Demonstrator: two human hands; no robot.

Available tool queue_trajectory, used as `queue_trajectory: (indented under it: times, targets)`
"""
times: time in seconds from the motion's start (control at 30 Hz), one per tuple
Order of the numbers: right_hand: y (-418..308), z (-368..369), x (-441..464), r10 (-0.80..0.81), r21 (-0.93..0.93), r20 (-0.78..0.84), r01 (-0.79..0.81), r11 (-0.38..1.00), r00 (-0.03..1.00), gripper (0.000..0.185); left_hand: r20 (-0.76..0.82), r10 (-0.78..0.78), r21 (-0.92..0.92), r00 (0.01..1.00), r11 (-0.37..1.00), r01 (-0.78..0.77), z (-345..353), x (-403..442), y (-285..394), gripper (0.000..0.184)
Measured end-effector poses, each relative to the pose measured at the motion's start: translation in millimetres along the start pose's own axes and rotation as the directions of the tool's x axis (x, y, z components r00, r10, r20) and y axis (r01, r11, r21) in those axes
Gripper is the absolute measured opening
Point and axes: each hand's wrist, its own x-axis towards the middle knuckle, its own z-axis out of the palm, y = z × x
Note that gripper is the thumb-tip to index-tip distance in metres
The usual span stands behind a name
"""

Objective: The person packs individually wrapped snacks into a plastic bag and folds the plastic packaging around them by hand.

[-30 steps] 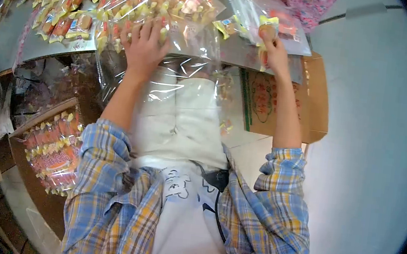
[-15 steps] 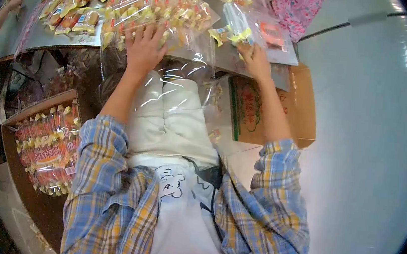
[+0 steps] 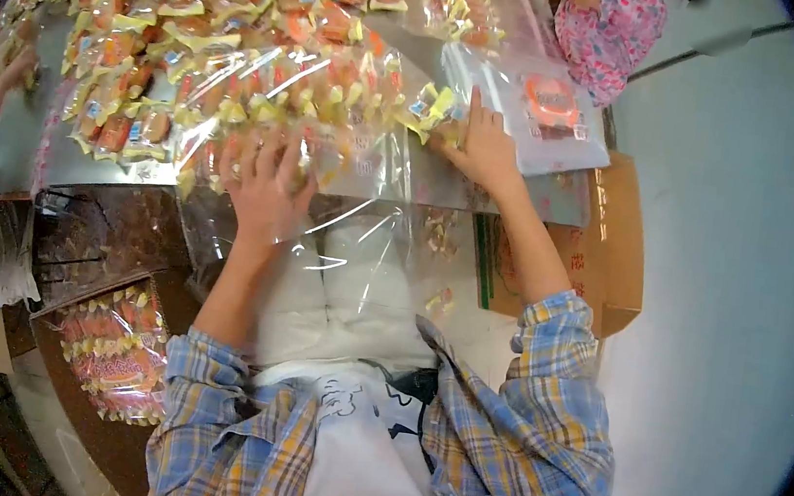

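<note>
Centrally, the left hand point(image 3: 269, 184) lies spread flat on a clear bag point(image 3: 329, 157) of wrapped snacks, gripping nothing firmly; right of it, the right hand point(image 3: 484, 150) is pinching a wrapped snack point(image 3: 434, 118), index finger extended, beside stacked printed bags point(image 3: 545, 113) at upper right

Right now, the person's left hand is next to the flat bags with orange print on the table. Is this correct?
Not quite: the head view shows the right hand next to the flat bags with orange print on the table.
</note>
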Motion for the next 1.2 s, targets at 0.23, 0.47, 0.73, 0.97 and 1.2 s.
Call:
queue_trajectory:
  times: [0.23, 0.47, 0.73, 0.97, 1.2]
  targets:
    - [36, -5, -17, -0.097, 0.179, -0.054, 0.105, 0.978, 0.994, 0.073, -0.008, 0.005, 0.079, 1.000, 0.997, -0.005, 5, 2, 0, 0.058]
    - [20, -15, -41, -0.249, 0.296, -0.311, 0.343, 0.892, 0.917, 0.072, -0.079, 0.006, 0.075, 0.997, 0.997, 0.000, 16, -1, -3, 0.056]
    - [1, -2, -33, -0.507, 0.169, -0.161, 0.530, 0.831, 0.847, 0.094, -0.051, 0.012, 0.041, 0.999, 0.999, -0.009, 12, -1, -6, 0.056]
    - [1, -26, -26, -0.521, 0.015, 0.181, 0.528, 0.849, 0.834, 0.102, -0.050, -0.005, 0.052, 0.999, 0.999, 0.008, 14, -3, -5, 0.059]
    - [-17, -27, -2, -0.539, 0.193, 0.097, 0.516, 0.835, 0.836, 0.095, -0.047, -0.007, 0.062, 0.999, 0.998, 0.010, 17, -5, -6, 0.056]
